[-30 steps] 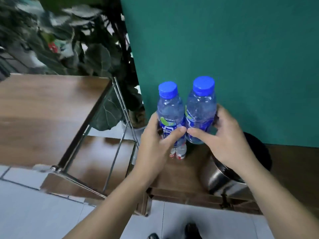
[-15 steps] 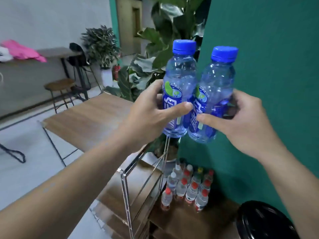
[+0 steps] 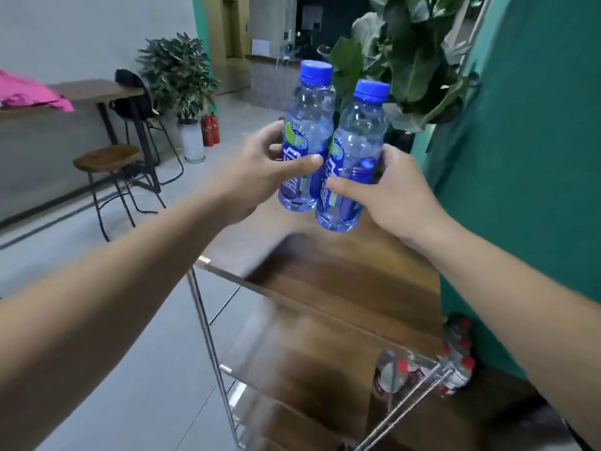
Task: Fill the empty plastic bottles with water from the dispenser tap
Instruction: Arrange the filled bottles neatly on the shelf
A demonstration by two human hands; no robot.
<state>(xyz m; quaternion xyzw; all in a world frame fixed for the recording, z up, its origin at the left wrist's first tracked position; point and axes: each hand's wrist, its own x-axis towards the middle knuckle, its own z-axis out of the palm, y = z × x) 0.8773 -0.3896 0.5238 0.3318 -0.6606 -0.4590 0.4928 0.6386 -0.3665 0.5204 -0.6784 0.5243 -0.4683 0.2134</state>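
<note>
Two clear blue-capped plastic bottles (image 3: 307, 138) (image 3: 353, 157) were gripped, one by each hand (image 3: 260, 170) (image 3: 393, 193), carried; a dispenser remained to be reached.

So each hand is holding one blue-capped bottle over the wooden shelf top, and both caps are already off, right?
Not quite. The head view shows both caps on: the left hand grips the left bottle and the right hand grips the right bottle, each with its blue cap screwed in place, above the wooden shelf top.
</note>
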